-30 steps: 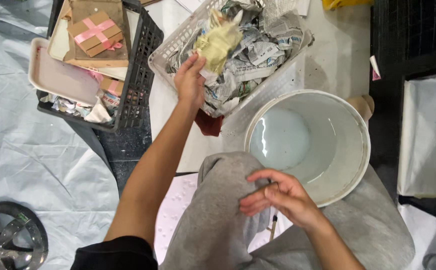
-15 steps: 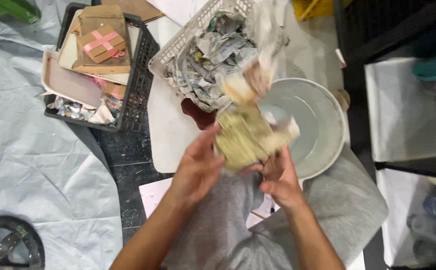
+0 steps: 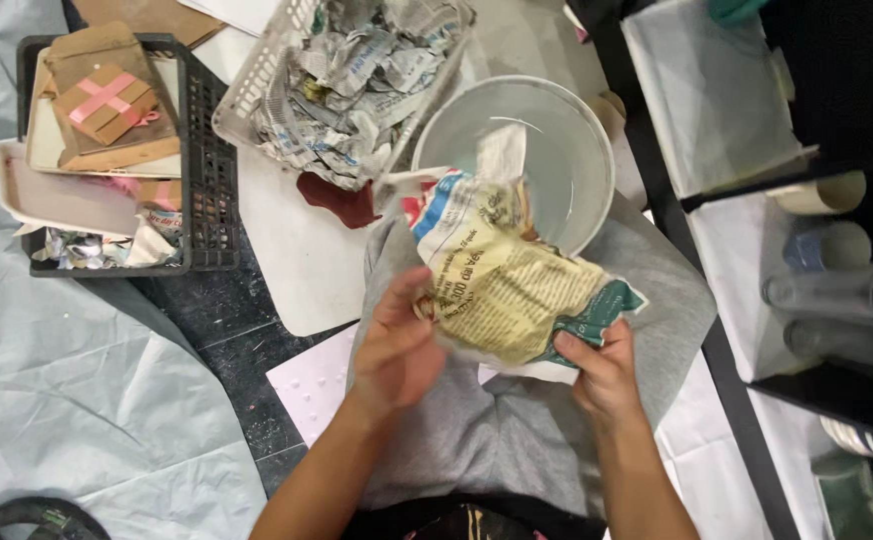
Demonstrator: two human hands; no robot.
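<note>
Fingers of both hands grip crumpled newspaper.

Crumpled, matt newsprint lay creased between the fingers of the left hand and right hand, over soft grey cloth trousers. Beyond the fingertips stood a smooth, glossy plastic bowl and a white plastic mesh basket of rumpled paper scraps.
</note>
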